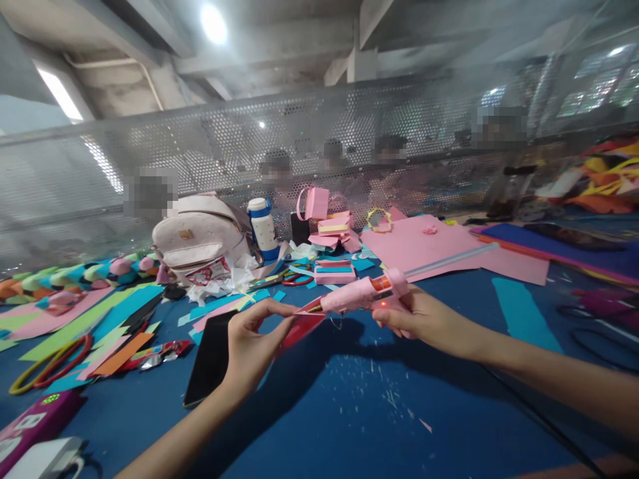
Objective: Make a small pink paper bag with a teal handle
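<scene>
In the middle of the view my right hand (424,316) grips a pink hot glue gun (352,293) by its handle. A small orange light glows on its side, and a clear glue stick (449,263) sticks out of the back. The nozzle points left, at the edge of a folded red piece of paper (302,329). My left hand (259,336) pinches that paper between thumb and fingers. Whether the nozzle touches the paper, I cannot tell. A black phone (212,359) lies on the blue table (349,426) below my left hand.
Behind stand a pale backpack (200,229), a white-and-blue bottle (263,229) and small pink paper boxes (332,223). Pink paper sheets (424,249) lie right of them. Scissors (54,362), paper strips (122,354) and a purple power strip (37,422) lie left. A black cord (539,416) runs at right.
</scene>
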Available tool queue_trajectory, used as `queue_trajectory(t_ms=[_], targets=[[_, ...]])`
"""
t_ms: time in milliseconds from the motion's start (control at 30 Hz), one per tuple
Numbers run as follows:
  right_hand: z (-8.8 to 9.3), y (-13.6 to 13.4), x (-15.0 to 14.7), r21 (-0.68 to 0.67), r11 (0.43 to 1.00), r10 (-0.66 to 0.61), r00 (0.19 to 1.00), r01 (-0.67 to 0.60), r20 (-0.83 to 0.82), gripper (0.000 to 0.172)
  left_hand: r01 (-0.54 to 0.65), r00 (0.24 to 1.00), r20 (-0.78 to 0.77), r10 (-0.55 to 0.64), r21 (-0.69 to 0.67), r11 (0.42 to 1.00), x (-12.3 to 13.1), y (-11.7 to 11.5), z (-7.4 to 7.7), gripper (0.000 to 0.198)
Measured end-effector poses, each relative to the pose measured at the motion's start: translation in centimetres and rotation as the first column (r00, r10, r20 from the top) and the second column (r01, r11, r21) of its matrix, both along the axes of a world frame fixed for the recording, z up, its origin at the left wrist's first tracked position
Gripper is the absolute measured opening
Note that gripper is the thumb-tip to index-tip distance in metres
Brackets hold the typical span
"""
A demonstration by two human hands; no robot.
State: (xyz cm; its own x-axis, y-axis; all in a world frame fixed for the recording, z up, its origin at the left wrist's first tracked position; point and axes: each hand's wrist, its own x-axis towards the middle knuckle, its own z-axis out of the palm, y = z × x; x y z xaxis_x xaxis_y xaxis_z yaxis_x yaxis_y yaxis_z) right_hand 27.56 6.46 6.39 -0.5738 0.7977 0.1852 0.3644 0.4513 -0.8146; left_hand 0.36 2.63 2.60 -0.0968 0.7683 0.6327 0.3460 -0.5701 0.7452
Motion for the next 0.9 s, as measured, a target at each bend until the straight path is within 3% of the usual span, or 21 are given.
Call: queue_trajectory(t_ms=[500,900], targets=[[0.1,-0.1,1.4,-0.037,0.999,-0.007,1.000,0.008,0.028,0.043,0.001,1.000,0.020,-0.001,0.002,1.000,0.0,0.1,-0.2,0.003],[0.8,-0.5,1.9,0.032,0.996,-0.083,0.991,0.080,0.109,0.042,0.011,0.999,0.030,-0.011,-0.006,1.000,-0.1,0.1,-0.3,0.005]])
